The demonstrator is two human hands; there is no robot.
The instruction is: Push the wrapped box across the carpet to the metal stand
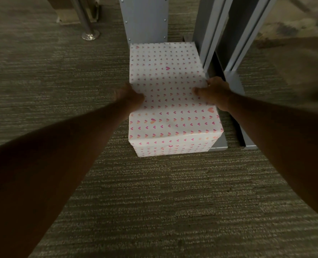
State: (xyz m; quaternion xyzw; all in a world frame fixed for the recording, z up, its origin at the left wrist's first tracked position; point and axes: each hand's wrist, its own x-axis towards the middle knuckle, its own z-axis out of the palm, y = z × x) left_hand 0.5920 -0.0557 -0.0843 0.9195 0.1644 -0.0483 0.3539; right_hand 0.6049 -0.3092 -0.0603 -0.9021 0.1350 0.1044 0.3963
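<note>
The wrapped box (169, 75), white paper with small pink and orange hearts, lies lengthwise on the grey-green carpet (154, 202). Its far end meets the grey metal stand (145, 17), and its right side lies along the stand's base rail (219, 142). My left hand (129, 95) clasps the box's left edge about halfway along, fingers curled over the side. My right hand (215, 93) holds the right edge, thumb on top, fingers down between the box and the rail.
Grey upright panels (227, 34) of the stand rise on the right. A chrome post with a round foot (89, 35) stands at the back left beside a wooden base (68, 14). Patterned flooring (288, 27) shows at the far right.
</note>
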